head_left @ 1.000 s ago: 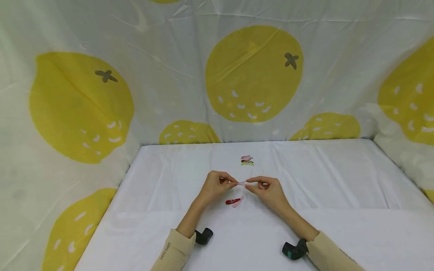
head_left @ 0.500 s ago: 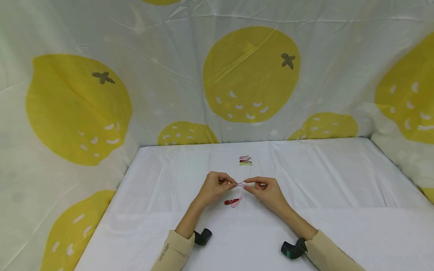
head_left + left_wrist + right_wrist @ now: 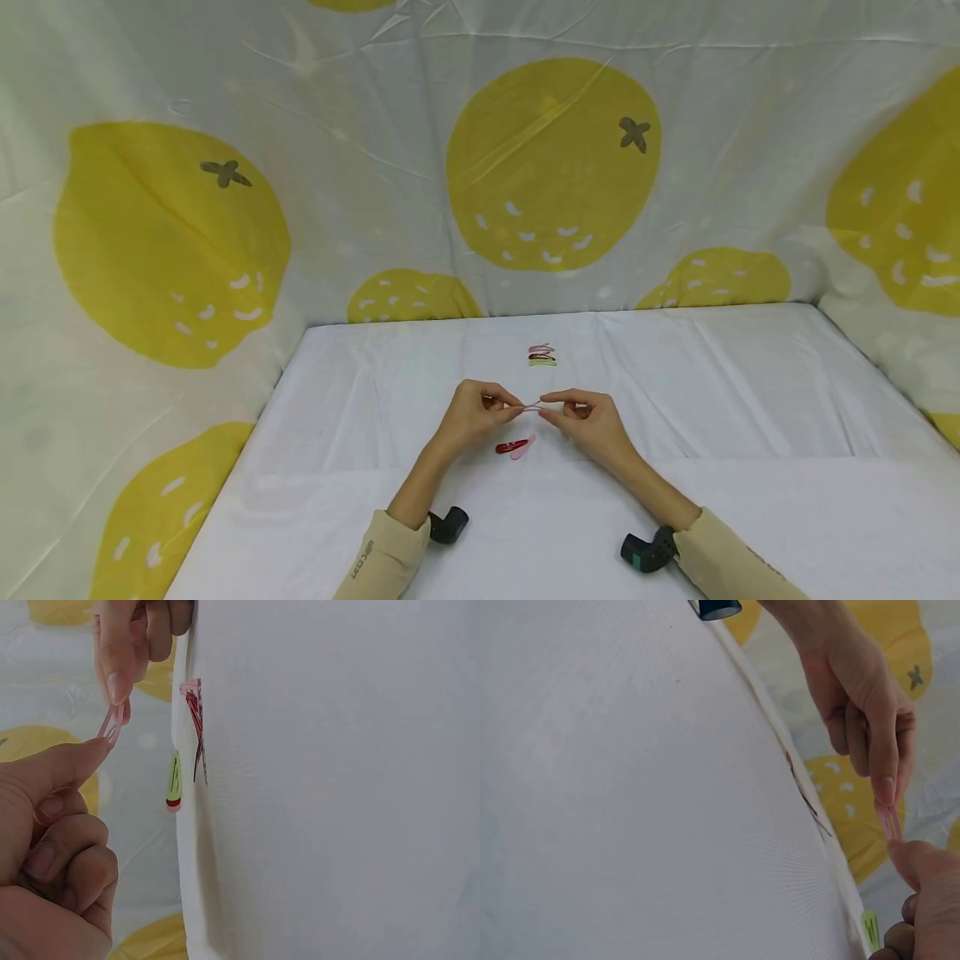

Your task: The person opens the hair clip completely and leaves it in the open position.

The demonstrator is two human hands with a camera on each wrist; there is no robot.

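A pink snap hair clip [image 3: 532, 407] is held up between both hands over the table. My left hand [image 3: 480, 410] pinches one end between thumb and fingertips. The thumb and forefinger of my right hand [image 3: 590, 415] are at the other end, where the clip's two strips stand apart. The same pink clip [image 3: 111, 726] spans the fingertips in the left wrist view. Below the hands, a red hair clip [image 3: 512, 447] lies against a light pink hair clip [image 3: 522, 451] on the white cloth.
Farther back lie a pink clip [image 3: 542, 348], a red clip [image 3: 542, 357] and a green clip [image 3: 542, 363] in a short row. The white-covered table [image 3: 375, 375] meets a lemon-print curtain [image 3: 390, 167] behind. Black wrist devices [image 3: 648, 552] sit by the sleeves.
The head view has shifted slightly. Both hands keep the pink clip in nearly the same pose, and the clips on the table have stayed put.
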